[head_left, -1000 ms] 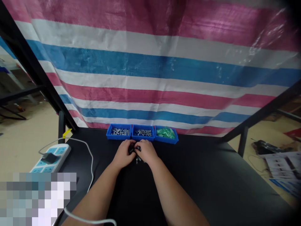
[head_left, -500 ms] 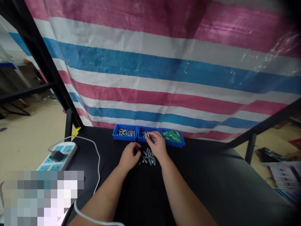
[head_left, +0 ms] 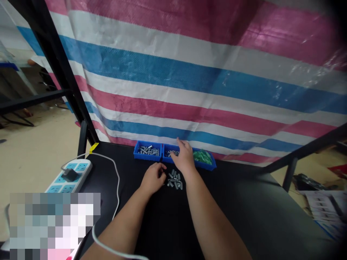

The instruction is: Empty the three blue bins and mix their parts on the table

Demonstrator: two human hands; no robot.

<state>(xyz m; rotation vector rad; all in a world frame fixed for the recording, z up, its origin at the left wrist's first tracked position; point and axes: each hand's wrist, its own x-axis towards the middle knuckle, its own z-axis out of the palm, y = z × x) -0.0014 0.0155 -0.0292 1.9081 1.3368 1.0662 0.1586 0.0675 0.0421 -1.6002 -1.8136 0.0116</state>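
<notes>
My right hand [head_left: 183,156] is over the middle blue bin [head_left: 163,159], its thumb and fingers spread apart, with small metal parts [head_left: 168,153] beneath. Left of a loose pile of grey metal pieces [head_left: 175,180], my left hand [head_left: 154,177] rests near the black table with its fingers curled; whatever they may hold is too small or hidden to make out. More metal cylinders [head_left: 148,150] fill the left blue bin [head_left: 148,157]. Green pieces [head_left: 202,156] lie in the right blue bin [head_left: 208,167], partly behind my right hand.
A white power strip [head_left: 81,169] with a black plug [head_left: 69,175] lies at the table's left, and a white cable [head_left: 118,180] curves across there. Behind the bins hangs a striped sheet [head_left: 168,97]. Black frame bars [head_left: 62,79] flank the table [head_left: 227,202].
My right hand has opened, its fingers lifting and spreading over the middle bin. My left hand stays beside the pile, still curled. The whole view has shifted slightly.
</notes>
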